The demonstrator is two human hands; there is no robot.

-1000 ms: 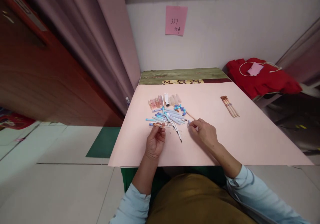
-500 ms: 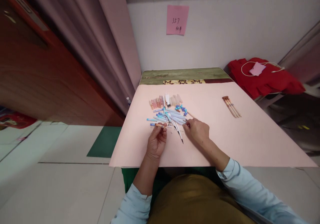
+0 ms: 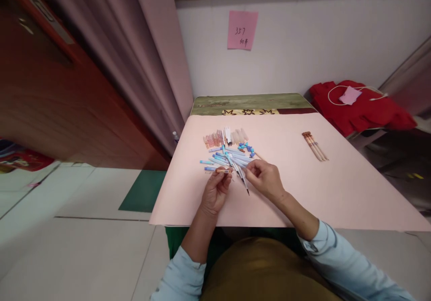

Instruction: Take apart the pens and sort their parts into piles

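Head view: both hands met at the near edge of the pile of blue and white plastic pens point(image 3: 229, 156) on the pink-covered tabletop point(image 3: 336, 189).
Left hand point(image 3: 215, 192): pinched a short orange-brown pen piece point(image 3: 223, 171), long axis left-right.
Right hand point(image 3: 266, 180): fingers curled; whether it held anything, I could not tell.
Nearer: right hand, just right of the black-tipped thin pen point(image 3: 243, 181).

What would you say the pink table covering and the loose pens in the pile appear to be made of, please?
The pink table covering looks like matte paper or thin card: flat, without sheen, with a crisp straight front edge. The pens in the pile seem to be smooth plastic, judging by their uniform pale blue and white barrels; they are too small to be sure.
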